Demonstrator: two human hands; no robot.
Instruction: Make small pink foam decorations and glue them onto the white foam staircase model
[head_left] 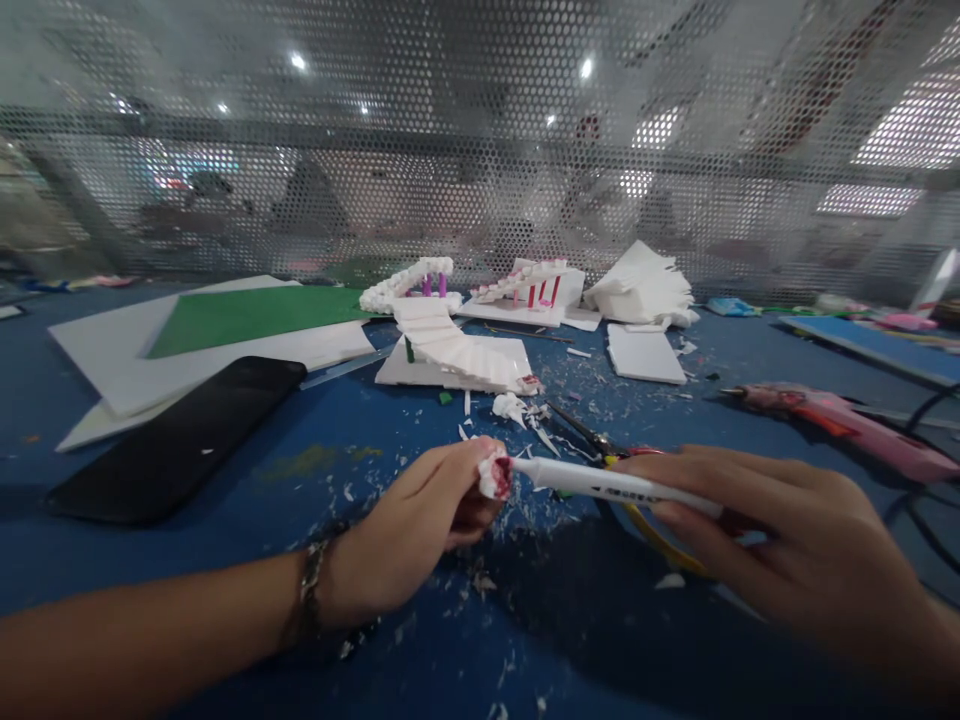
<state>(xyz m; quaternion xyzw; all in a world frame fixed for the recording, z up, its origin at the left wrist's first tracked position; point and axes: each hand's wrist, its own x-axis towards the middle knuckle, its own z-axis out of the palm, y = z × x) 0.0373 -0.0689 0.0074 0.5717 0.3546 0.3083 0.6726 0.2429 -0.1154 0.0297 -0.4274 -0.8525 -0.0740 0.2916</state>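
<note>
My left hand pinches a small white crumpled piece with dark red colour on one side; its material is unclear. In my right hand is a white marker pen, its narrow tip pointing left and at or very near the red patch. Scissors with yellow handles lie on the table, partly hidden behind the marker and my right hand. Just beyond my hands sits a white model staircase on a flat white base, near a crumpled white scrap.
A black phone lies left beside green card and white sheets. At right is a pink glue gun with a black cable. Two more stair models and folded white pieces stand before a perforated metal screen. Scraps litter the blue table.
</note>
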